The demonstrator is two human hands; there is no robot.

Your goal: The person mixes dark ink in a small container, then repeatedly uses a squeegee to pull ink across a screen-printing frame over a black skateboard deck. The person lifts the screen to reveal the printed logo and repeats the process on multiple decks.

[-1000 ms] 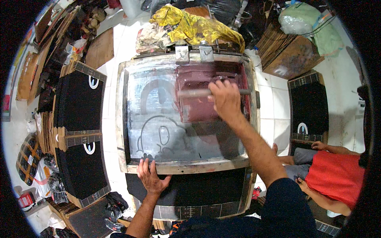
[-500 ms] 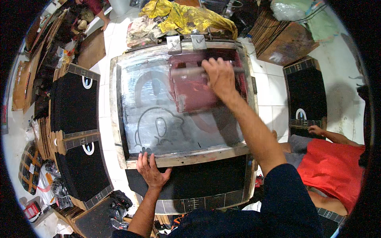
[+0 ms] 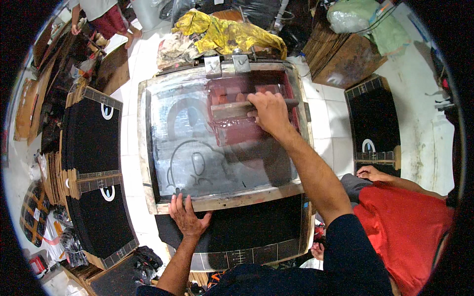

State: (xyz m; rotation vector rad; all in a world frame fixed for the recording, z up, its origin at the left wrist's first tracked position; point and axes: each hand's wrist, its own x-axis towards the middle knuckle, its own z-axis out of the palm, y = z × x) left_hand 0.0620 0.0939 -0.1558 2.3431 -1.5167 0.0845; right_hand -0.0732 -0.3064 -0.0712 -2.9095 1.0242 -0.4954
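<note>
A wooden-framed printing screen [image 3: 195,170] lies over a black panel [image 3: 232,232] with a gridded near edge. Grey outline shapes show on its mesh. Dark red ink [image 3: 242,132] covers the mesh at the upper right. My right hand [image 3: 270,112] grips a long squeegee [image 3: 229,109], which lies crosswise over the red area. At the frame's near left edge rests my left hand [image 3: 189,217], fingers spread on the wood and holding nothing. Two metal clamps [image 3: 213,67] sit on the screen's far edge.
Black panels with white loop marks stand left [image 3: 94,140] and right [image 3: 373,123]. Stained yellow cloth [image 3: 227,32] is heaped behind the screen. A person in red [image 3: 400,227] is close on the right; another person's legs [image 3: 111,24] show far left. Cardboard stacks [image 3: 326,54] stand far right.
My right hand has drawn the squeegee a little nearer across the red area. My left hand stays on the frame. The person in red has shifted left, and the far-left person shows more.
</note>
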